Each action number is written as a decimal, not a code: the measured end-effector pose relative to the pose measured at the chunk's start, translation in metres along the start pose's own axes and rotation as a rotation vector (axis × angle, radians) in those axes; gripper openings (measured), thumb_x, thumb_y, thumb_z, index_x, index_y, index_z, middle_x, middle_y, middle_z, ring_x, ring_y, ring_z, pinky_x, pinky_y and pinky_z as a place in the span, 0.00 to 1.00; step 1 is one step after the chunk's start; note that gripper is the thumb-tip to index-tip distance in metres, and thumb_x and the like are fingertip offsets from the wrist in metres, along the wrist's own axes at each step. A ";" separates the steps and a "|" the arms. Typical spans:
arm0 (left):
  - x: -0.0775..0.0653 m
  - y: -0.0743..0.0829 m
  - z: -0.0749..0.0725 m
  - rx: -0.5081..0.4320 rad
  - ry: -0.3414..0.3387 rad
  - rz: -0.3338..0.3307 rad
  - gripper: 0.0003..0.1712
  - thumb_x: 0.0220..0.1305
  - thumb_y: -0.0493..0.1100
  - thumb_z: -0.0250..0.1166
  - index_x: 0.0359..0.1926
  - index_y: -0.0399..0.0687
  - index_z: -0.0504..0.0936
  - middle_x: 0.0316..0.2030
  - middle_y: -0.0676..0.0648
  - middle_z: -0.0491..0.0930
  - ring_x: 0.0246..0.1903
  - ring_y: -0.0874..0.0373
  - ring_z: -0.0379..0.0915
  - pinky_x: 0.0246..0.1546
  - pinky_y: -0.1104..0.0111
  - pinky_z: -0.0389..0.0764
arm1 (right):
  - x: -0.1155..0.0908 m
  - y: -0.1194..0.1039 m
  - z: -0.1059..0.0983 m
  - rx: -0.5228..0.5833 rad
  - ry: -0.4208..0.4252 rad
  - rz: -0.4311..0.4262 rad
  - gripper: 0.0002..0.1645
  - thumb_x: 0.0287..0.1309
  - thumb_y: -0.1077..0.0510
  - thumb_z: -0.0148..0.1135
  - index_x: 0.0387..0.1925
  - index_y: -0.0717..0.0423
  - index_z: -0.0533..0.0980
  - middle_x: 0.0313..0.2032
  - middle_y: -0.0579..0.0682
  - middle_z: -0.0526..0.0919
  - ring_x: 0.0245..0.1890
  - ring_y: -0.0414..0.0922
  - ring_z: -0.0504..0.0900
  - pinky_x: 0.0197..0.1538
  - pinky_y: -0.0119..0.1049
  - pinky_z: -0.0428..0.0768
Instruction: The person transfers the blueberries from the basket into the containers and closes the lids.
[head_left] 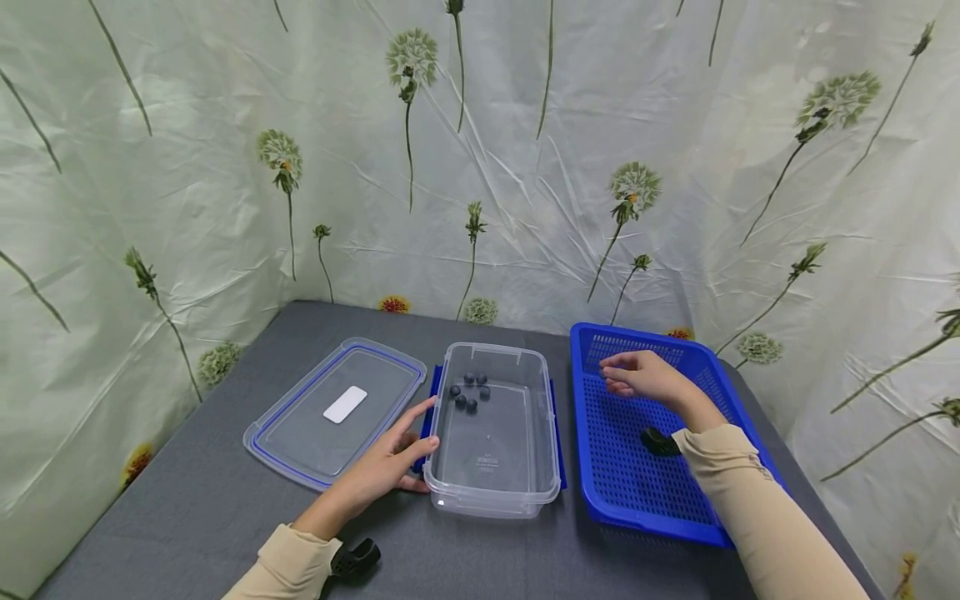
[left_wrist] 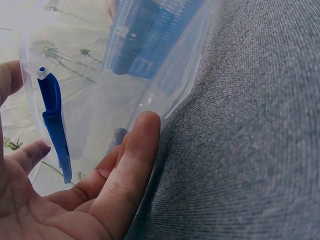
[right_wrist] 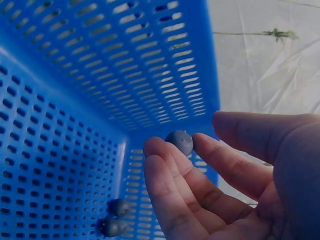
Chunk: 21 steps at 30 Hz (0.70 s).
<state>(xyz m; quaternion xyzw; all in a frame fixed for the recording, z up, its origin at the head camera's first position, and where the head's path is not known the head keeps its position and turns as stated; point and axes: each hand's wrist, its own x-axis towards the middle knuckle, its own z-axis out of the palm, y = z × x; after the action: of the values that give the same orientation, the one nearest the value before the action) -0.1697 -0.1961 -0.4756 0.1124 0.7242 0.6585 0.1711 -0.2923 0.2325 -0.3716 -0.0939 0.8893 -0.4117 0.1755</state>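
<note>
In the head view my left hand [head_left: 378, 462] rests against the left side of a clear plastic food container [head_left: 498, 450], its fingers spread along the wall by a blue latch [left_wrist: 55, 125]. Several blueberries [head_left: 471, 406] lie on the container's floor, toward the back left. My right hand [head_left: 648, 379] is over a blue slotted plastic basket [head_left: 600, 492]. Seen from the right wrist, the fingertips pinch one blueberry [right_wrist: 180, 142]. Two more blueberries [right_wrist: 119, 207] lie lower in the basket, near its corner.
A clear lid [head_left: 292, 442] with a blue seal and a white label [head_left: 346, 404] lies left of the container. Grey cloth [head_left: 187, 492] covers the table. Behind it hangs a flower-print curtain [head_left: 510, 167].
</note>
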 end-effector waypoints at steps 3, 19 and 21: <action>0.000 0.000 0.000 0.003 0.000 -0.001 0.42 0.83 0.53 0.60 0.87 0.68 0.48 0.65 0.25 0.71 0.49 0.48 0.83 0.46 0.54 0.92 | -0.004 -0.005 0.000 0.000 0.003 -0.026 0.29 0.84 0.57 0.53 0.71 0.77 0.69 0.58 0.71 0.84 0.49 0.45 0.89 0.56 0.40 0.90; 0.000 -0.001 -0.001 -0.001 -0.005 0.001 0.42 0.83 0.52 0.59 0.87 0.68 0.48 0.64 0.26 0.71 0.48 0.48 0.83 0.46 0.54 0.92 | -0.011 -0.034 0.006 -0.013 -0.026 -0.144 0.30 0.84 0.54 0.53 0.74 0.71 0.68 0.66 0.73 0.79 0.64 0.62 0.84 0.62 0.43 0.87; 0.000 -0.001 0.000 -0.007 -0.008 0.004 0.42 0.83 0.52 0.59 0.87 0.68 0.47 0.64 0.26 0.71 0.48 0.48 0.83 0.46 0.53 0.92 | -0.009 -0.039 0.010 -0.018 -0.033 -0.159 0.29 0.84 0.55 0.53 0.74 0.71 0.69 0.66 0.73 0.80 0.64 0.62 0.85 0.64 0.47 0.86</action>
<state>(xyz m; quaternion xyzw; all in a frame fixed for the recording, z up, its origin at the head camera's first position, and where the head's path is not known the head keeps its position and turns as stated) -0.1702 -0.1964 -0.4770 0.1160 0.7208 0.6611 0.1729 -0.2791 0.2028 -0.3458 -0.1726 0.8797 -0.4148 0.1559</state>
